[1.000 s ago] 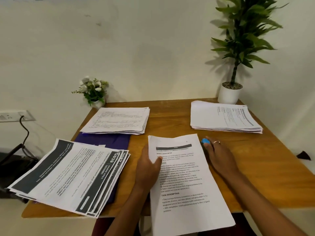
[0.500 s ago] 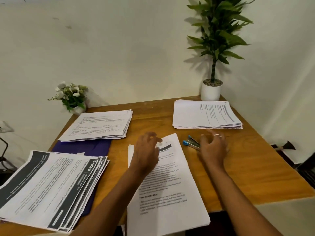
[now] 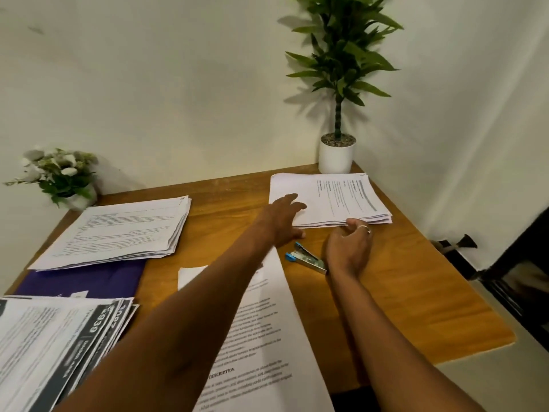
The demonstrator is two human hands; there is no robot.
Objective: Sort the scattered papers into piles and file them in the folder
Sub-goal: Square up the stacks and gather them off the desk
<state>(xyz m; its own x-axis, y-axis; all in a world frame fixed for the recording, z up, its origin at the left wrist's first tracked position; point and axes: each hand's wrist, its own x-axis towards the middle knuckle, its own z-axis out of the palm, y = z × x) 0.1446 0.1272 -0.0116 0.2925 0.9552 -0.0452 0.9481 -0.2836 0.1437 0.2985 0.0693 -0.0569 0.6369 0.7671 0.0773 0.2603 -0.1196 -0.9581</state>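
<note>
The left grip (image 3: 282, 218), which was pressed on the single sheet (image 3: 261, 337) at 6 o'clock a second ago, has been lifted off it. Both arms are now stretched to the far pile (image 3: 335, 197) at 1 o'clock. The left grip is spread, with its fingers laid over the pile's 9 o'clock edge. The right grip (image 3: 347, 248) is curled against the near edge, though it cannot be told whether any sheets are pinched yet. It is judged that this pile is about to be squared or gathered for filing.

A blue stapler (image 3: 306, 258), uncovered since the right grip moved on, is left just beside that wrist on the worktop (image 3: 416, 292). The purple folder (image 3: 83, 281) lies at 9 o'clock, partly buried under the back pile (image 3: 118, 230) at 11 o'clock and the dark-banded pile (image 3: 59, 346) at 8 o'clock. Both would probably have to be shifted before it can be opened. A potted plant (image 3: 337, 156) stands just behind the far pile.
</note>
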